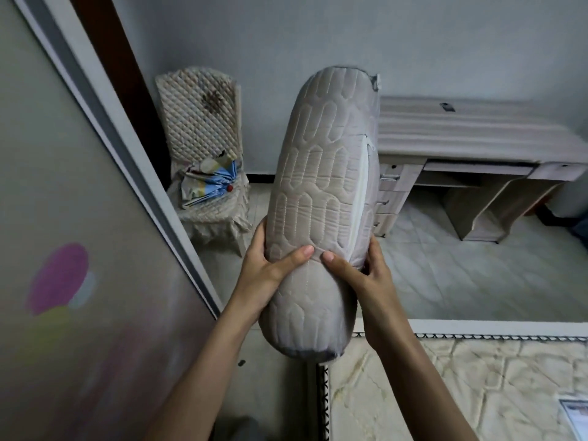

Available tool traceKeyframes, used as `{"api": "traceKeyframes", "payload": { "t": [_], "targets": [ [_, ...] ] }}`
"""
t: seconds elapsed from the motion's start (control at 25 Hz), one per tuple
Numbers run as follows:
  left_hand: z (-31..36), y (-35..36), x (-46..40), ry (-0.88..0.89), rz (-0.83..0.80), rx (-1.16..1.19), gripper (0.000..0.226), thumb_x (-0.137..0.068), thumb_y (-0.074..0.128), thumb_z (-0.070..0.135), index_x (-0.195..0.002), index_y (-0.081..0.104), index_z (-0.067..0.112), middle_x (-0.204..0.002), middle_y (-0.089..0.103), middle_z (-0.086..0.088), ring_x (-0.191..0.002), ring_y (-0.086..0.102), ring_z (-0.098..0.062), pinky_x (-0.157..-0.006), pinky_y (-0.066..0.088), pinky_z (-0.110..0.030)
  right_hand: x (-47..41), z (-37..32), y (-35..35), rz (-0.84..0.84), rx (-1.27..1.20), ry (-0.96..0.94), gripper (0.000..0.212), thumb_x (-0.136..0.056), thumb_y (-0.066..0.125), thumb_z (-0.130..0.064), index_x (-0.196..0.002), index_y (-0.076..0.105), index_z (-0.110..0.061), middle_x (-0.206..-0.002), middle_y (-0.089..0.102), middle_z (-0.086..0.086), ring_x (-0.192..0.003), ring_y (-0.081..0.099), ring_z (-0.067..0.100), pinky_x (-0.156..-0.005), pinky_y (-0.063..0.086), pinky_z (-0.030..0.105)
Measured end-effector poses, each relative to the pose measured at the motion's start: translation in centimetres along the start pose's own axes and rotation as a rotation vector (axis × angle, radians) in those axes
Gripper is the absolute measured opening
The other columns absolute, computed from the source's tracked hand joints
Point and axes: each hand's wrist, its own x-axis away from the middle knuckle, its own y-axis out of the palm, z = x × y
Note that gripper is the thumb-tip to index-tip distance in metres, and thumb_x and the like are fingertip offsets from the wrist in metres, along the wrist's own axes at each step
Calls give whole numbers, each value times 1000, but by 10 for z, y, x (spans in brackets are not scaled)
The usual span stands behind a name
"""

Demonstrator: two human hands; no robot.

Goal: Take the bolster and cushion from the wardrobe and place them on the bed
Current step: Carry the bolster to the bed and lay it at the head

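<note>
A long grey quilted bolster (321, 186) stands nearly upright in the air in front of me, a white zip seam running down its right side. My left hand (270, 272) grips its lower left side, thumb across the front. My right hand (366, 281) grips the lower right side, thumb pressed on the front close to the other thumb. The bolster's bottom end hangs just above the corner of the bed (461, 386), whose cream patterned mattress fills the lower right. The wardrobe's sliding door (79, 249) fills the left. No cushion is in sight.
A chair (203, 160) with a quilted cover and a folded cloth on its seat stands by the far wall. A wooden desk (461, 148) with drawers sits at the right. Pale tiled floor (461, 275) lies between desk and bed.
</note>
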Motion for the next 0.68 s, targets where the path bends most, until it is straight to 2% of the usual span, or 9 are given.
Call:
{"api": "traceKeyframes", "payload": {
  "t": [0.2,0.44,0.68],
  "targets": [
    [-7,8,-95,7,-77,-45,77,-58,87,45,-127,53,39,-118,69,17,-108,66,-5,-80,53,-15,-84,1,-7,48,-5,24,64,-71,79,-20,-130,54,-22,-118,72,-1,-106,69,14,-82,56,24],
    [-6,-5,-222,41,-116,-123,92,-52,84,60,-133,48,38,-124,66,13,-110,65,-5,-90,53,-29,-195,0,11,64,-10,-13,65,-73,81,-18,-131,53,-23,-120,71,-1,-108,68,15,-88,56,29],
    [-26,-1,-316,17,-180,-111,92,-53,84,60,-133,50,32,-123,67,11,-109,66,-7,-79,54,-19,-274,4,12,133,-20,-8,64,-73,79,-16,-131,53,-19,-123,69,2,-111,67,18,-94,55,36]
  ]
}}
